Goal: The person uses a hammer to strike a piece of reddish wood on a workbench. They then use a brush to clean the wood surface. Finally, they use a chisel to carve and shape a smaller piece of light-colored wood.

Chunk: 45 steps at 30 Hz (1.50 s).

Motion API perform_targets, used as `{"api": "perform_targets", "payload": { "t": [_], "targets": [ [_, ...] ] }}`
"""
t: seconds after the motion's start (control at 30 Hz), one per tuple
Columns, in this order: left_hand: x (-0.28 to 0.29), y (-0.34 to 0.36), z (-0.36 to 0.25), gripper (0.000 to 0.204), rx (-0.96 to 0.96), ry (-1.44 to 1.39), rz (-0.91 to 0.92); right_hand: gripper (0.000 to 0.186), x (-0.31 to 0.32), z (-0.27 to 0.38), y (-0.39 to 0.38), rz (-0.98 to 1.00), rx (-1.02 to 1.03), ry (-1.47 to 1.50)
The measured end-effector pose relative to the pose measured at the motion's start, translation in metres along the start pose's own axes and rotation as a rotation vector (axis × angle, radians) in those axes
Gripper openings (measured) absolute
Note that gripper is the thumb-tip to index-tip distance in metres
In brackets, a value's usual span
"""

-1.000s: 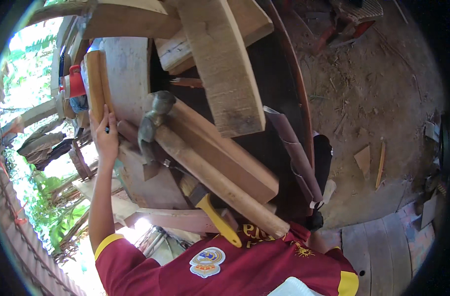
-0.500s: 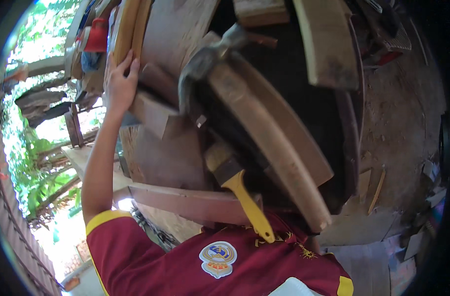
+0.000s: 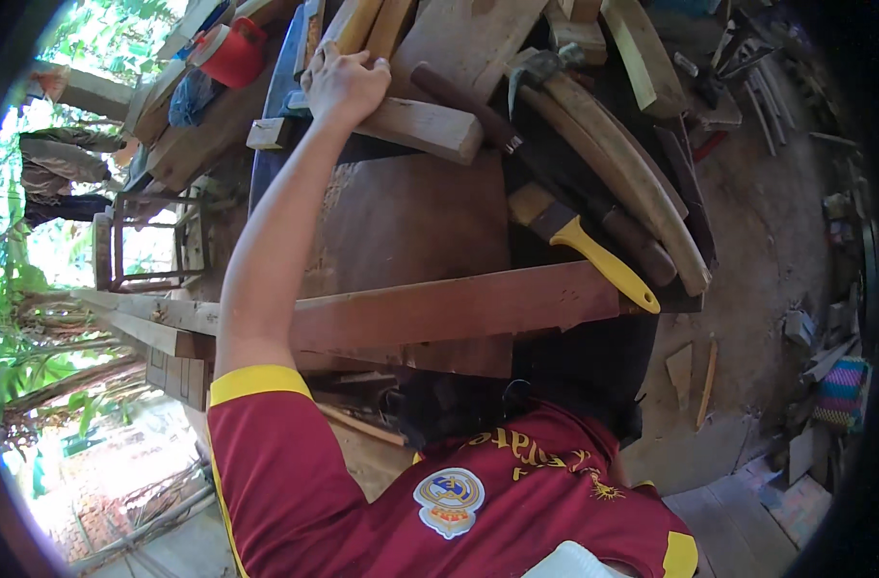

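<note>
My left hand (image 3: 348,89) reaches to the far left of the workbench. Its fingers are bent over the near end of a light brown wooden strip (image 3: 355,23), with their tips partly hidden. Beneath and beside the wrist lies a squared wooden block (image 3: 425,129). To the right are a claw hammer (image 3: 613,159) with a long wooden handle, and a dark round-handled tool (image 3: 473,108). A paintbrush with a yellow handle (image 3: 608,260) rests nearer to me, by the end of a reddish-brown board (image 3: 459,306). My right hand is out of view.
A flat brown panel (image 3: 410,217) covers the bench's middle. Several wood offcuts (image 3: 642,58) lie at the far side. A red jug (image 3: 229,53) stands far left. Wooden scraps (image 3: 706,385) lie on the floor at right, and a long plank (image 3: 160,323) juts out at left.
The view has shifted, so the bench items appear farther off. My left hand has gone from lying along the wood with fingers stretched to having them bent over the strip's end.
</note>
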<state>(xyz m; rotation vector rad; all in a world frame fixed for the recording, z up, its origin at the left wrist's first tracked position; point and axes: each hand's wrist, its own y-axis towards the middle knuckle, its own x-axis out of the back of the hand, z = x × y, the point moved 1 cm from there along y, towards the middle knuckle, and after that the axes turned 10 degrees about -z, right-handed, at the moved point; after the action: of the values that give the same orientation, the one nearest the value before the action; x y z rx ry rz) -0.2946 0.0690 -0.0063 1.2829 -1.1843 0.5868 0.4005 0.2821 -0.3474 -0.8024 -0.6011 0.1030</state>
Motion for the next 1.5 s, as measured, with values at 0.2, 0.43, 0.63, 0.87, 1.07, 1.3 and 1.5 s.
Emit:
{"api": "perform_targets", "payload": {
  "t": [0.2,0.43,0.63,0.87,1.07,1.3,1.5],
  "targets": [
    [0.006,-0.010,-0.003,0.052,0.023,-0.005,-0.023,0.032,-0.010,0.037,-0.007,-0.036,0.092,0.154],
    [0.011,-0.012,-0.005,0.051,0.022,-0.032,-0.027,0.033,0.002,0.166,-0.007,-0.132,0.422,0.249],
    [0.013,-0.011,-0.012,0.044,0.028,-0.103,-0.083,0.043,-0.034,0.231,0.014,-0.169,0.821,-0.161],
    [0.014,-0.010,-0.010,0.035,-0.031,-0.161,-0.154,0.081,-0.134,0.249,-0.038,-0.353,0.736,-0.838],
    [-0.010,0.044,-0.030,0.036,-0.162,-0.252,-0.079,0.075,-0.117,0.258,-0.043,-0.262,0.907,-0.665],
    [-0.030,0.131,-0.057,0.041,-0.162,-0.266,0.014,0.060,-0.126,0.239,0.004,-0.361,0.810,-0.957],
    [-0.040,0.159,-0.100,0.076,-0.159,-0.350,0.150,0.061,-0.127,0.245,0.000,-0.421,0.779,-0.874]
  ]
}}
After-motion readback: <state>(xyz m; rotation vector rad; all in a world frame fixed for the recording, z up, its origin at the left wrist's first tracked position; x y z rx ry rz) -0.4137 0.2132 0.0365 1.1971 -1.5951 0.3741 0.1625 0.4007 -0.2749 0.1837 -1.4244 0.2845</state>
